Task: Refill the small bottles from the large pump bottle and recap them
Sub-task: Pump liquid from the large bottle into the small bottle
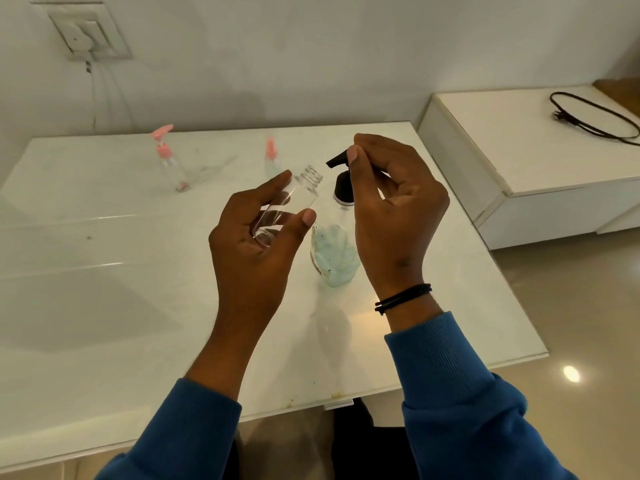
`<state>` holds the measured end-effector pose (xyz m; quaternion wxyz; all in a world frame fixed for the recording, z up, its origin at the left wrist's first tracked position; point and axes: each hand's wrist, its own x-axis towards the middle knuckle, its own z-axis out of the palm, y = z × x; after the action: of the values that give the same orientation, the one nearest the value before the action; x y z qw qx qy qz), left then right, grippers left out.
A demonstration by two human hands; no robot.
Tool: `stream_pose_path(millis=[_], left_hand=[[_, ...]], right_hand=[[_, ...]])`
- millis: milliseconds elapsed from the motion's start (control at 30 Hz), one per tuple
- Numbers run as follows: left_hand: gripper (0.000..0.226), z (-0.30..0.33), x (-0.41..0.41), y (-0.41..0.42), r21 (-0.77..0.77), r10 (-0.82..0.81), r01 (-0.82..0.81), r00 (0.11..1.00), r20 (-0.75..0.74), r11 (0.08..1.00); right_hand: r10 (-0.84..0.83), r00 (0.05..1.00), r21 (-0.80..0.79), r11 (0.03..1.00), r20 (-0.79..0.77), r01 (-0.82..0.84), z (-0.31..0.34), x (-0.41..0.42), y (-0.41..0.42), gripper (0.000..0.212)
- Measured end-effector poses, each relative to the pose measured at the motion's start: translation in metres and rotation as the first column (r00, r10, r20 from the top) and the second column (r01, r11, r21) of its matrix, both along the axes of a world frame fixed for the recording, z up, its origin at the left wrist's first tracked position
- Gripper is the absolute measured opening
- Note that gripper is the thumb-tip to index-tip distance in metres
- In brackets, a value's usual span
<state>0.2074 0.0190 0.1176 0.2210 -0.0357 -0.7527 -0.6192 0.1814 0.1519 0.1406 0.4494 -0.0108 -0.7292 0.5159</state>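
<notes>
My left hand [258,237] holds a small clear bottle [291,202] with no cap, tilted so its threaded mouth points at the nozzle of the black pump head [341,174]. The pump sits on the large clear pump bottle [334,258], which stands on the white table [138,271] and bears a pale blue leaf print. My right hand [391,202] rests on top of the pump, its fingertips bent over the pump head. At the back of the table stand two more small clear bottles, one with a pink pump [168,157] and one with a pink cap [272,157].
A white low cabinet [519,161] stands to the right with a black cable [595,116] on it. A wall socket [86,32] with a cord is on the wall at the upper left. Glossy floor lies to the right of the table.
</notes>
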Motion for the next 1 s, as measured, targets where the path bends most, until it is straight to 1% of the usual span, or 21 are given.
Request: stream_pose_path(millis=[200, 333, 500, 600, 700, 867, 933, 1000], left_hand=[[0.043, 0.004, 0.000, 0.004, -0.029, -0.016, 0.015, 1.000, -0.022, 0.999], [0.042, 0.008, 0.000, 0.008, -0.030, -0.014, 0.013, 0.999, -0.041, 0.999], [0.047, 0.011, -0.003, 0.012, 0.079, 0.017, -0.015, 1.000, -0.022, 0.997], [0.045, 0.011, -0.003, 0.012, 0.106, 0.017, -0.015, 1.000, -0.020, 0.994], [0.044, 0.012, -0.002, 0.011, 0.097, -0.006, 0.008, 1.000, -0.015, 0.995], [0.043, 0.012, -0.004, 0.007, 0.057, -0.068, 0.070, 0.997, -0.030, 0.996], [0.044, 0.012, -0.004, 0.007, 0.042, -0.069, 0.072, 0.996, -0.053, 0.997], [0.044, 0.012, -0.005, 0.007, 0.023, -0.061, 0.063, 0.995, -0.078, 0.998]], right_hand=[[-0.014, 0.999, 0.024, 1.000, -0.031, 0.014, -0.002, -0.001, 0.000, 0.014], [0.013, 0.999, 0.042, 0.999, -0.042, -0.012, -0.002, 0.000, -0.002, 0.015], [0.009, 0.999, 0.102, 0.995, -0.051, -0.003, -0.003, -0.001, 0.003, 0.017], [0.003, 0.998, 0.159, 0.987, -0.065, 0.007, -0.004, -0.002, 0.004, 0.017], [-0.002, 0.998, 0.185, 0.983, -0.064, 0.014, -0.005, -0.003, 0.005, 0.017], [0.001, 0.998, 0.170, 0.985, -0.067, 0.010, -0.008, -0.003, 0.005, 0.021], [0.000, 0.997, 0.181, 0.983, -0.073, 0.013, -0.007, -0.001, 0.003, 0.024], [-0.008, 0.996, 0.205, 0.978, -0.086, 0.025, -0.007, -0.001, 0.002, 0.022]])
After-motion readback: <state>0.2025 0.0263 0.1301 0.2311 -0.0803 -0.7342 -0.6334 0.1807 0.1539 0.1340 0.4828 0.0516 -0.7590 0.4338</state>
